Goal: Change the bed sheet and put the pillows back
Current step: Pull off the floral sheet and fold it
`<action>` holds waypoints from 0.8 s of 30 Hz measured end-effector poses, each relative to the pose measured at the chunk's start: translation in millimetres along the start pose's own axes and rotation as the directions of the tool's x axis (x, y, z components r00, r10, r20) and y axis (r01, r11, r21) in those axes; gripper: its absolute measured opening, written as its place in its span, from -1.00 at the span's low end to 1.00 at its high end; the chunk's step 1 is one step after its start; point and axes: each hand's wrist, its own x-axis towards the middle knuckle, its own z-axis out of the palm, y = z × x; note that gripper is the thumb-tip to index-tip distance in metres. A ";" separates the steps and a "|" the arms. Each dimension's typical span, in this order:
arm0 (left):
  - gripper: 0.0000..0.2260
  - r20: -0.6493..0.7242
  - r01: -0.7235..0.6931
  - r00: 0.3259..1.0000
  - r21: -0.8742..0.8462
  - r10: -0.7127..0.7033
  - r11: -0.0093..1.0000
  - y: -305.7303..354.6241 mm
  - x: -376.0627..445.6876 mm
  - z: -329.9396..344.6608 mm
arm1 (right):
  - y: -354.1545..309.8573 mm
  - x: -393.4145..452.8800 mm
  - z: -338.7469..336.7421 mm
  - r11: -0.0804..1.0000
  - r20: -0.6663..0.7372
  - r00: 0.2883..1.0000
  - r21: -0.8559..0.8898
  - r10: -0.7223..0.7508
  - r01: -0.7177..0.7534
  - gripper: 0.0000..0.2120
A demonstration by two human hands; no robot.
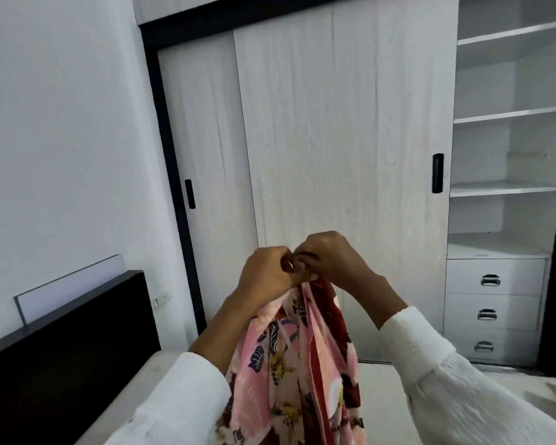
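A pink and red floral bed sheet (296, 364) hangs bunched in front of me, raised above the bare mattress (389, 399). My left hand (265, 273) and my right hand (329, 258) meet knuckle to knuckle at its top edge, and each grips the cloth with curled fingers. The sheet's lower part runs out of the frame at the bottom. No pillow is in view.
A dark headboard (65, 342) stands at the left against the white wall. Straight ahead is a pale wardrobe with sliding doors (334, 139). Open shelves (507, 117) and three drawers (491, 313) are at the right.
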 end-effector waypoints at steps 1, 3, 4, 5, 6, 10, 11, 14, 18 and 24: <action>-0.70 -0.025 -0.007 1.000 0.039 0.008 0.999 0.3 -1.8 2.1 | -1.4 1.0 -0.2 0.999 0.034 0.999 -0.039 0.007 -0.005 -0.76; -0.78 -0.073 -0.005 0.997 0.118 0.014 0.993 1.1 -5.5 5.7 | -6.5 3.1 1.3 0.992 0.113 0.993 -0.125 0.030 -0.016 -0.76; -0.78 -0.083 -0.003 0.996 0.157 0.016 0.988 1.2 -6.8 6.9 | -8.3 3.0 2.8 0.989 0.127 0.991 -0.143 0.043 -0.025 -0.75; -0.77 -0.086 -0.007 0.996 0.199 0.025 0.980 0.7 -7.4 7.5 | -9.2 2.3 4.0 0.989 0.124 0.991 -0.144 0.057 -0.039 -0.74; -0.77 -0.089 -0.014 0.995 0.242 0.036 0.970 0.0 -8.1 7.4 | -9.2 0.6 5.9 0.989 0.110 0.991 -0.131 0.077 -0.063 -0.74; -0.77 -0.134 -0.019 0.988 0.356 0.071 0.934 -4.6 -6.4 8.1 | -9.6 -13.3 18.4 0.978 0.020 0.978 -0.014 0.209 -0.209 -0.79; -0.77 -0.159 -0.015 0.984 0.360 0.078 0.933 -6.1 -4.9 8.6 | -11.1 -18.7 23.8 0.967 -0.008 0.967 0.025 0.255 -0.254 -0.81; -0.77 -0.216 0.004 0.973 0.365 0.081 0.931 -10.4 -2.5 6.9 | -13.4 -46.5 47.1 0.927 0.010 0.934 0.117 0.358 -0.357 -0.84; -0.76 -0.265 0.019 0.960 0.367 0.085 0.930 -18.2 -1.2 -0.7 | -10.7 -96.0 76.3 0.825 0.299 0.899 0.378 0.321 -0.420 -0.75; -0.71 -0.313 0.066 0.948 0.371 0.058 0.927 -39.0 12.7 -11.4 | -22.0 -137.1 79.0 0.162 0.523 0.811 0.805 0.263 -0.571 -0.52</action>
